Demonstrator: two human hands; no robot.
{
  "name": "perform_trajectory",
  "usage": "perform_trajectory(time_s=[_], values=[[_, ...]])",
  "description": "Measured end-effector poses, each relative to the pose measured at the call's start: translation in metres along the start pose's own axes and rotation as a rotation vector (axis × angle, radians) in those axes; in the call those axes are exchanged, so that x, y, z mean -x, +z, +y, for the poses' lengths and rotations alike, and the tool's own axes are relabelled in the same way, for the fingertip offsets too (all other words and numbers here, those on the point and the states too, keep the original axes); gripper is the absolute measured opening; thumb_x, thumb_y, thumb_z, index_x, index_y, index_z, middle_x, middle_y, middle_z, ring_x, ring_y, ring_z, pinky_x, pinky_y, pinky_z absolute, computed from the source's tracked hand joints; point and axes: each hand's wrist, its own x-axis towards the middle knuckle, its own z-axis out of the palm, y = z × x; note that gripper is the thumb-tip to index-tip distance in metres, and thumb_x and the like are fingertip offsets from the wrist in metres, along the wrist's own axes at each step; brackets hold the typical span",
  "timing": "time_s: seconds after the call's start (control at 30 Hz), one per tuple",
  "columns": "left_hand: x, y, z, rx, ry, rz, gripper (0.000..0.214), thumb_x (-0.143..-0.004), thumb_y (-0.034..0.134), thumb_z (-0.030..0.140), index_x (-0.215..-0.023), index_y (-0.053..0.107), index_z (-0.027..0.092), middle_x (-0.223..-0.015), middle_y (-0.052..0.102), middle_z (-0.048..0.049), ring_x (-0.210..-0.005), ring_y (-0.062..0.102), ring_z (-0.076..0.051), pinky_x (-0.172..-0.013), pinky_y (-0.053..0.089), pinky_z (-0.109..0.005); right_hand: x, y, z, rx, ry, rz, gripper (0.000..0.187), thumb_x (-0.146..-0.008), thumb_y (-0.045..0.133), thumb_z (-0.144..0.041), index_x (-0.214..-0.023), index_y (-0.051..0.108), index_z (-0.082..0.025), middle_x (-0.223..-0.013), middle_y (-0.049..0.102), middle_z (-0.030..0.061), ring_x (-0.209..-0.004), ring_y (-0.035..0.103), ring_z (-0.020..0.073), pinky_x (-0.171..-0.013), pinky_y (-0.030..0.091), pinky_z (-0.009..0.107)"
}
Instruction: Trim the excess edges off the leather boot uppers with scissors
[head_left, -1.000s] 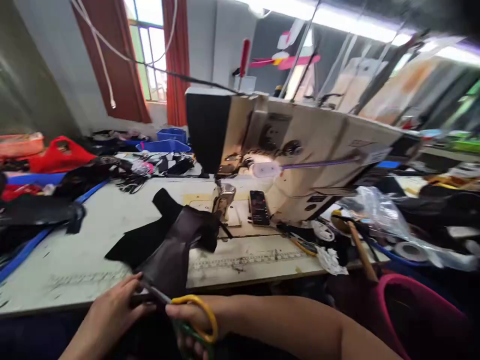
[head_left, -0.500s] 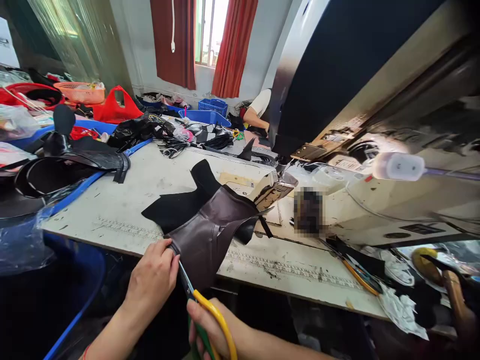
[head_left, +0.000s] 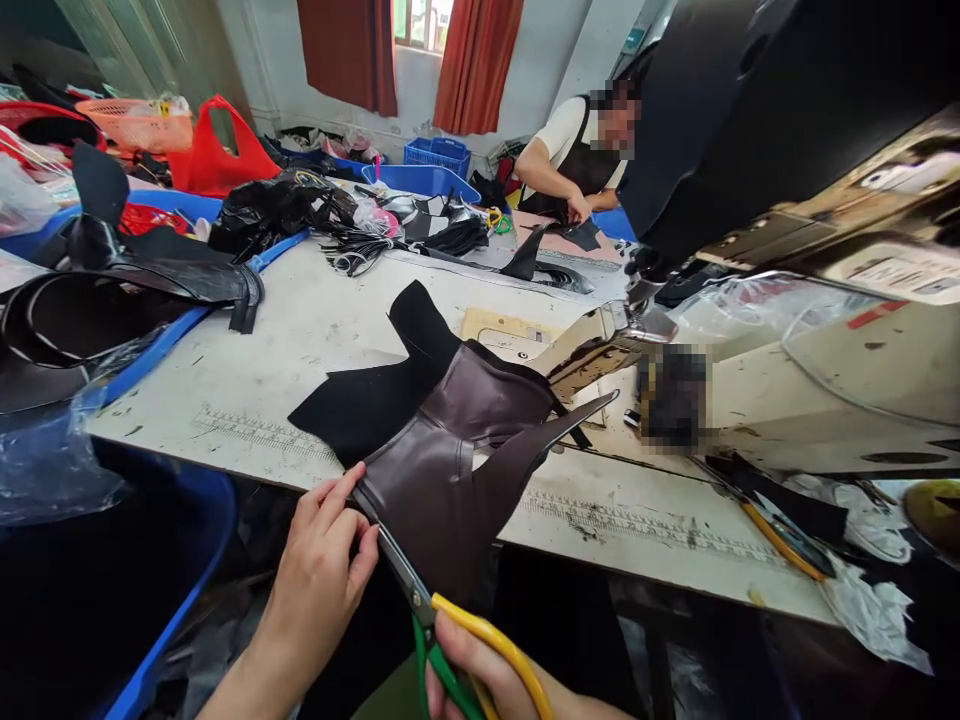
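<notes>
right hand (head_left: 486,668): cropped below | scissors (head_left: 418,598): tips perhaps under brown piece (head_left: 420,480)

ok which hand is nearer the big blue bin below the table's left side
Left. The left hand, at the brown piece's edge, is just right of the blue bin; the right hand, holding the scissors, is farther right.

Sewing machine (head_left: 757,130) cut off at right, dark object (head_left: 673,402) pixelated, co-worker (head_left: 559,155) partly hidden, right hand (head_left: 474,652) partly behind scissors (head_left: 420,604)
</notes>
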Motion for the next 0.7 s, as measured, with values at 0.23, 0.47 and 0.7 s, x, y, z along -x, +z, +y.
perform_trajectory(time_s=[0.23, 0.47, 0.7], values=[[0.002, 0.000, 0.002, 0.017, 0.002, -0.012, 0.014, -0.090, 0.053, 0.009, -0.078, 0.050, 0.017, -0.136, 0.052, -0.0181, -0.116, 0.045, -0.030, -0.094, 0.046, -0.050, 0.014, 0.002, -0.006, 0.163, -0.006, 0.012, 0.079, -0.088, 0.029, -0.078, -0.068, 0.065, -0.011, -0.056, 0.050, 0.0025, -0.052, 0.046, 0.0079, -0.051, 0.032, 0.020], [0.002, 0.000, 0.004, 0.011, 0.009, 0.007, 0.014, -0.090, 0.052, 0.010, -0.079, 0.049, 0.018, -0.136, 0.052, -0.0191, -0.114, 0.048, -0.030, -0.092, 0.047, -0.050, 0.009, 0.004, -0.007, 0.058, 0.001, 0.042, 0.075, -0.087, 0.034, -0.076, -0.065, 0.061, -0.011, -0.052, 0.047, 0.0008, -0.049, 0.044, 0.0071, -0.051, 0.033, 0.019], [0.001, 0.001, 0.003, 0.019, -0.011, -0.022, 0.015, -0.091, 0.047, 0.012, -0.077, 0.046, 0.020, -0.138, 0.050, -0.0192, -0.130, 0.041, -0.033, -0.098, 0.043, -0.055, -0.005, -0.001, 0.006, -0.226, 0.010, -0.056, 0.068, -0.077, 0.047, -0.079, -0.064, 0.057, -0.013, -0.046, 0.042, -0.0040, -0.037, 0.036, 0.0050, -0.038, 0.025, 0.018]])
